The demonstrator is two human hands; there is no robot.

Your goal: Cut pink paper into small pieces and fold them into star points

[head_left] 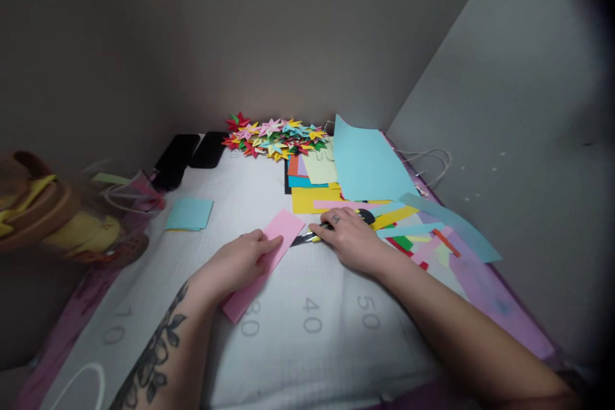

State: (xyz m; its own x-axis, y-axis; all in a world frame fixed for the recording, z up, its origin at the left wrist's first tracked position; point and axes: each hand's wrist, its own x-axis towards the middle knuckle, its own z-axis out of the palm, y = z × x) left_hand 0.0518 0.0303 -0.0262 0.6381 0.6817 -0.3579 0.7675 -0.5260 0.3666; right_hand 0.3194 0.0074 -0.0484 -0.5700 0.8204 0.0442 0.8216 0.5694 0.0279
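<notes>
Left grip (243,259) is pinching the pink strip (283,224), thumb laid over its face near the edge that turns toward the other hand. Right grip (353,240) is closed over the cutter (303,239), palm down; the hand hides too much to tell scissors from knife. Strip and cutter are at the middle of the worktop (250,192), the strip slanting, its near end close to the printed 30.

The metal points at the left thumb and seems to meet the strip's edge, so a slip is the chief hazard: should the paper give way suddenly, the tip could run toward that thumb. The strip looks layered, though this is hard to be sure of; if so, a loose pinch could let the layers slide and leave the edges uneven. With just one hand holding it, the strip could also pivot about the thumb and spoil a straight line.

Right of the cutter, scraps (402,241) crowd the forearm, and the sleeveless arm could drag them along. Beyond, the yellow sheet (302,202) lies near the knuckles and could snag or get nicked. The stars (271,128) at the back and the blue squares (189,213) at left sit well apart, at little risk.
</notes>
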